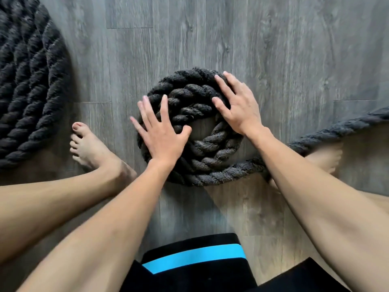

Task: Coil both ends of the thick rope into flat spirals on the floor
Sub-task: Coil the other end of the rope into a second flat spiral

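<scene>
Status: second coil part wound, both palms on it

1. Hands: left hand (163, 135) and right hand (240, 108) lie flat, fingers straight and spread, gripping nothing, just pressing down on the small spiral (210, 152)
2. Rope location: the small spiral lies on the floor (273, 49) directly under my fingers. Left fingertips reach its left rim, right fingertips its far right rim. The free run (336, 131) leaves the rim below my right wrist, passes under that forearm and goes off past my right foot (324, 159), well right of my fingers
3. Other end: the finished spiral (27, 91) lies flat, well left of my left fingers, beyond my left foot (90, 148). I judge that half done
4. Defect: gap (203, 127) at the centre, between my two thumbs, bare floor showing. Core looks loose, so I'd squeeze inward with both palms to close it before adding turns
5. Method: turn the whole disc with flat palms so it draws in the free run, rather than lifting rope round it. Press down while turning so no turn climbs onto its neighbour
6. Feed: free run should meet the rim at a tangent, touching the outer turn
7. Risk: thick twisted rope, likely to spring open if both palms lift together, so move one hand at a time
</scene>
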